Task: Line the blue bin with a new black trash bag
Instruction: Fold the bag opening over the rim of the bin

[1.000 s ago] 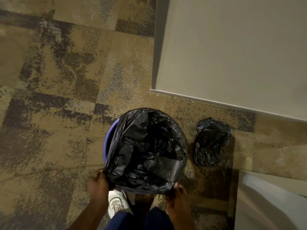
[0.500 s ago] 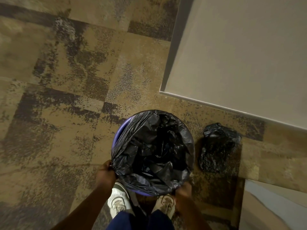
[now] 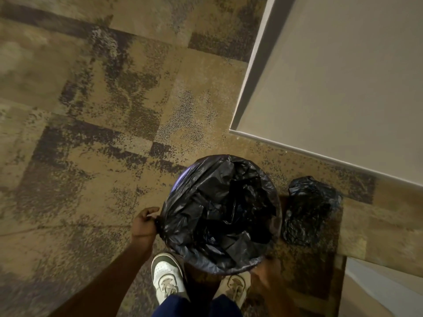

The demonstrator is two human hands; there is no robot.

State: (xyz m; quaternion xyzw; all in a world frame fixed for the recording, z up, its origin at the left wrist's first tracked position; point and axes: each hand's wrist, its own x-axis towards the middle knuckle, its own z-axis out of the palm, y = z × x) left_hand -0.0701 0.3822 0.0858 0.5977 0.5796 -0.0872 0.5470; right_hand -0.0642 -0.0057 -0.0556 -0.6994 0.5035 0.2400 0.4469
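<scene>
2 hands at the bin point(image 3: 180, 177) rim — left hand point(image 3: 144, 223) pinching black bag point(image 3: 219, 213) edge, right hand point(image 3: 263, 272) grip unclear.

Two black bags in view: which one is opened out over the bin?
The black bag stretched over the blue bin, gripped by the left hand. The other bag lies bunched on the carpet beside it.

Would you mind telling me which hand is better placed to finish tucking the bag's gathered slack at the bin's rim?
Left. The left hand already pinches the black trash bag at the rim; the right hand sits low and blurred.
</scene>
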